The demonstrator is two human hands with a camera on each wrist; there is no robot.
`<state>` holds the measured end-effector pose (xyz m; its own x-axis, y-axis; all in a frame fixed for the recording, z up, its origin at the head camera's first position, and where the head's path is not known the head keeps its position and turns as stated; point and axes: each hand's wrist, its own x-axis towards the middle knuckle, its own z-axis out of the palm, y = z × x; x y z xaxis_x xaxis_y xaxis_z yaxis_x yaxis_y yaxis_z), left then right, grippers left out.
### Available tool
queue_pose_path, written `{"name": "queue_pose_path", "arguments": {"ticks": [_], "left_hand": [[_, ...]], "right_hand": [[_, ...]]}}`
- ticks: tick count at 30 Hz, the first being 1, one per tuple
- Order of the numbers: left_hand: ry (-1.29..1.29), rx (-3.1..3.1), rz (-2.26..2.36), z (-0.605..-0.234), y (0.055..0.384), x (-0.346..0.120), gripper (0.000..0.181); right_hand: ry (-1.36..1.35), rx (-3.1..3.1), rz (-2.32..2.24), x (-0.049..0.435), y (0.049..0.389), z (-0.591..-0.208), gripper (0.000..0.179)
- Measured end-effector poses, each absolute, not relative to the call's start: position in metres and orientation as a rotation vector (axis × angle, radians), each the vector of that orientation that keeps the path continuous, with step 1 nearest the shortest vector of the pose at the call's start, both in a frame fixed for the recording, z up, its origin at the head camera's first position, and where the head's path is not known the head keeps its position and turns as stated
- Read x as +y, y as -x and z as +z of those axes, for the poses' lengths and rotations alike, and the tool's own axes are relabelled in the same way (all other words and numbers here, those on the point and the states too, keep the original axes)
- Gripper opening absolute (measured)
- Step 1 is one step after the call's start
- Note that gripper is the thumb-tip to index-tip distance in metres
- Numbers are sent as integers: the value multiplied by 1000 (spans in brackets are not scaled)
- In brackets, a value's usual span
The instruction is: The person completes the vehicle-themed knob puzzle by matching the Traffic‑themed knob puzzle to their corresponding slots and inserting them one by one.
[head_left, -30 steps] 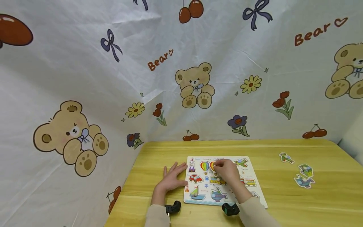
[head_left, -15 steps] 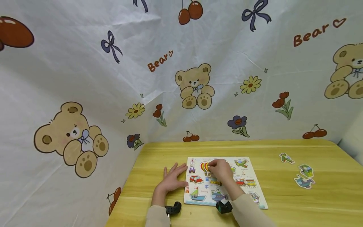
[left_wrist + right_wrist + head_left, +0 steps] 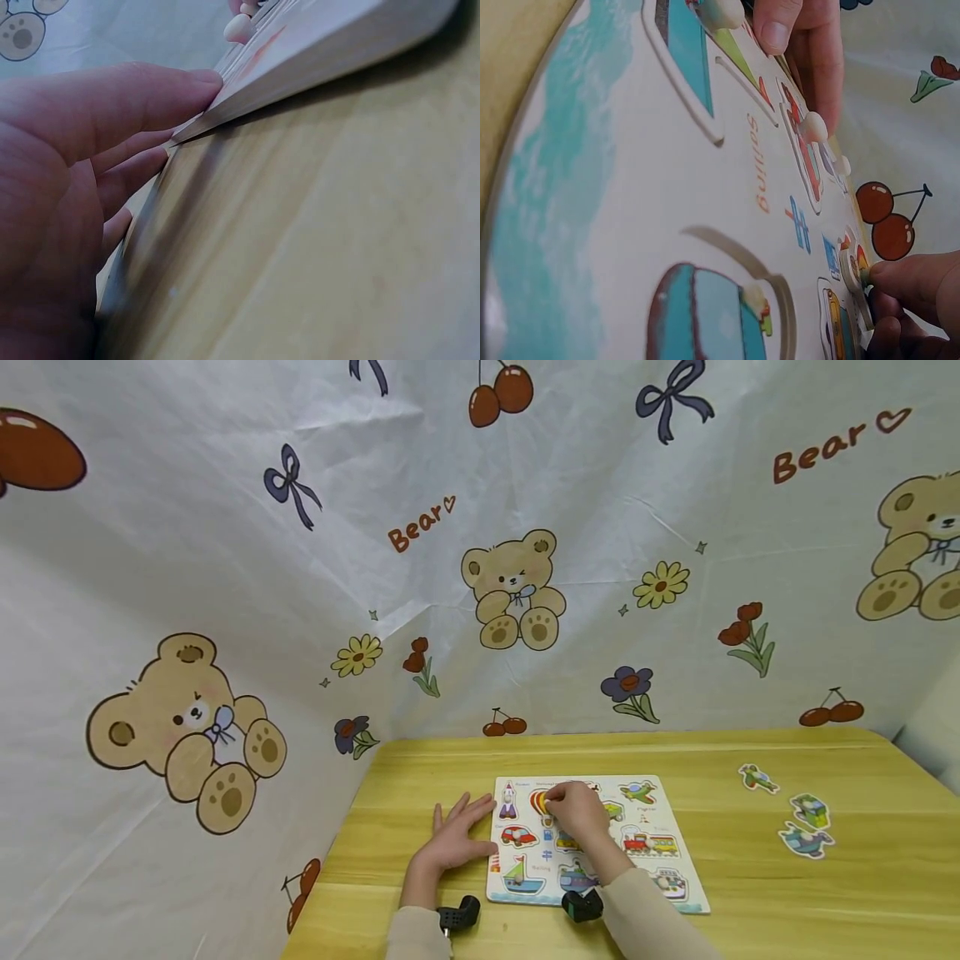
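My right hand [image 3: 579,817] pinches a hot-air balloon puzzle piece [image 3: 539,802] over the upper left of a white vehicle puzzle board [image 3: 551,891]. The right wrist view shows its thumb and finger at the balloon piece [image 3: 853,271], low against the board; whether it sits fully in its recess cannot be told. My left hand [image 3: 452,841] lies at the board's left edge with fingers spread. In the left wrist view, the left thumb [image 3: 161,96] touches that edge. Knobbed pieces on the board include a red car [image 3: 517,835], a sailboat [image 3: 522,878] and a train [image 3: 649,842].
To the right on the wooden table [image 3: 757,893] lie a green aircraft piece [image 3: 758,778], a green and yellow piece [image 3: 810,810] and a blue-grey piece [image 3: 806,841]. A white cloth printed with bears [image 3: 517,685] hangs behind and at the left.
My right hand has moved left with the balloon piece, from beside the printed balloon to over it. The left hand keeps its place at the board's edge.
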<state>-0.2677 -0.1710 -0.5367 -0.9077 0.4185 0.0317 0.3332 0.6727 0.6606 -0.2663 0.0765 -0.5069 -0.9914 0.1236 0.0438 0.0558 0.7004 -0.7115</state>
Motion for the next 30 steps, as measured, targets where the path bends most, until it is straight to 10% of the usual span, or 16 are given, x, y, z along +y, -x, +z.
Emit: {"name": "queue_pose_path", "arguments": {"ticks": [30], "left_hand": [[-620,2761,1051,-537,269,-171,76]], "right_hand": [[156,-2846,1082,63,273,-508,11]]}}
